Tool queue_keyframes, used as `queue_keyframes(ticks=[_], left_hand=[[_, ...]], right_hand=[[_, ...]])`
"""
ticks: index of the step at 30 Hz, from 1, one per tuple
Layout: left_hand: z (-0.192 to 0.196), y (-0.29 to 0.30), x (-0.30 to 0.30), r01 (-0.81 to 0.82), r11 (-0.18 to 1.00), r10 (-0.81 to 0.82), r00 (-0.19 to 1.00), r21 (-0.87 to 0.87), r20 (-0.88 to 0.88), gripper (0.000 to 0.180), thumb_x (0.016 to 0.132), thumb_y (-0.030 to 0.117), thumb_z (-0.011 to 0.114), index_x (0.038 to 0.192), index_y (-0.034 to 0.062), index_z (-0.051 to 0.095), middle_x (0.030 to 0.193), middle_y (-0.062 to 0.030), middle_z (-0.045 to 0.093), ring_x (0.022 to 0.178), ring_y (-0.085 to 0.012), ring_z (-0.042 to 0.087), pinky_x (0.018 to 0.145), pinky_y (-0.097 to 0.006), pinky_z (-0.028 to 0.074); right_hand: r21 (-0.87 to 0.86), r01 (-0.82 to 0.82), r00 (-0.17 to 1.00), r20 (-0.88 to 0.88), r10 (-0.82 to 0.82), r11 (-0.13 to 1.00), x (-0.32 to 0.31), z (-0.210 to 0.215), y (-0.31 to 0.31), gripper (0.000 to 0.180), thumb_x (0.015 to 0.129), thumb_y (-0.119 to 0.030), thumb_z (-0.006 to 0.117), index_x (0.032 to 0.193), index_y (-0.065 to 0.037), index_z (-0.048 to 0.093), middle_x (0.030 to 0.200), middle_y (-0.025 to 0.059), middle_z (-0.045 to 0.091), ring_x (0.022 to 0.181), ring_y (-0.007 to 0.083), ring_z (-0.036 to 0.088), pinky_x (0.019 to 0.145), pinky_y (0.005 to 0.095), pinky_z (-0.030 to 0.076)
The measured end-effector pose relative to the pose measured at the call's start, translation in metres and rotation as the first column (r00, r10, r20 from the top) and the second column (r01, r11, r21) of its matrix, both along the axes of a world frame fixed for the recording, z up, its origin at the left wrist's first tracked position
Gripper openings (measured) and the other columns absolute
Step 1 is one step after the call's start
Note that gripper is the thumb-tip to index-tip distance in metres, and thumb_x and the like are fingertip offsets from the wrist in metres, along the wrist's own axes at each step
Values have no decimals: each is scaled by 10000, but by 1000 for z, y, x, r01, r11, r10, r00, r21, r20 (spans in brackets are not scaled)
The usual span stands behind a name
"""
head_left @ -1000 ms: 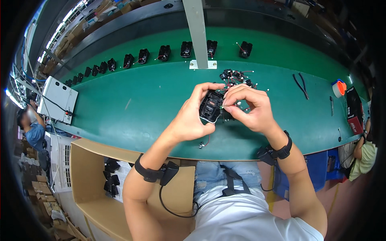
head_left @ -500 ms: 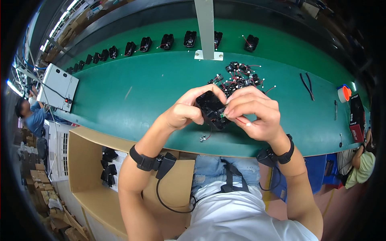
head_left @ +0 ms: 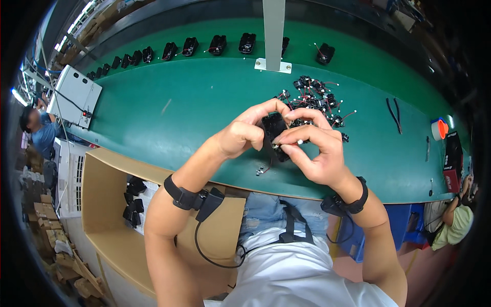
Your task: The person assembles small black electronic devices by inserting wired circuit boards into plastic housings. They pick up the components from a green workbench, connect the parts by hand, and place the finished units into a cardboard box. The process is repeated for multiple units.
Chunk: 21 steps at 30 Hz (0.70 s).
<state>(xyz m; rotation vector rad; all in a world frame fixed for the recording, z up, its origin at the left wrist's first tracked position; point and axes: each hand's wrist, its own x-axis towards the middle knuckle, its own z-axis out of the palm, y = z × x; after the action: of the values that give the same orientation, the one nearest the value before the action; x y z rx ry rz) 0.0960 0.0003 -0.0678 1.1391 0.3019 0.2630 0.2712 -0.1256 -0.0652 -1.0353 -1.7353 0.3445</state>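
Both hands grip one small black part (head_left: 274, 134) above the green table (head_left: 194, 107): left hand (head_left: 244, 135) clasps its side, right hand (head_left: 316, 153) pinches a wire end; many loose parts (head_left: 314, 100) wait beyond, so most work remains

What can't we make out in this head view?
- Black part held by the left hand and right hand: its middle is covered by fingers.
- Small bits on the green bench near its front edge: too small.
- Pile of wired parts: tangled, count unclear.
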Motion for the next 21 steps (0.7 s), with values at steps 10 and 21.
queue_keyframes(ticks=[10, 21], left_hand=[[4, -2, -1, -75, 989, 72, 997, -130, -25, 959, 522, 43, 473, 1476, 12, 378, 1355, -180, 513, 1132, -277, 620, 964, -355, 502], [15, -15, 5, -82, 996, 80, 996, -41, -48, 889, 990, 463, 579, 1521, -61, 96, 893, -181, 657, 587, -224, 681, 504, -271, 531]], right_hand=[[-166, -76, 996, 37, 83, 983, 13, 4, 8, 338, 674, -139, 859, 999, -96, 778, 1282, 135, 604, 1275, 342, 514, 1016, 458, 455], [-351, -491, 746, -642, 177, 797, 24, -16, 11, 235, 812, -152, 800, 989, 0, 773, 1466, 211, 479, 1325, 298, 492, 1106, 422, 378]])
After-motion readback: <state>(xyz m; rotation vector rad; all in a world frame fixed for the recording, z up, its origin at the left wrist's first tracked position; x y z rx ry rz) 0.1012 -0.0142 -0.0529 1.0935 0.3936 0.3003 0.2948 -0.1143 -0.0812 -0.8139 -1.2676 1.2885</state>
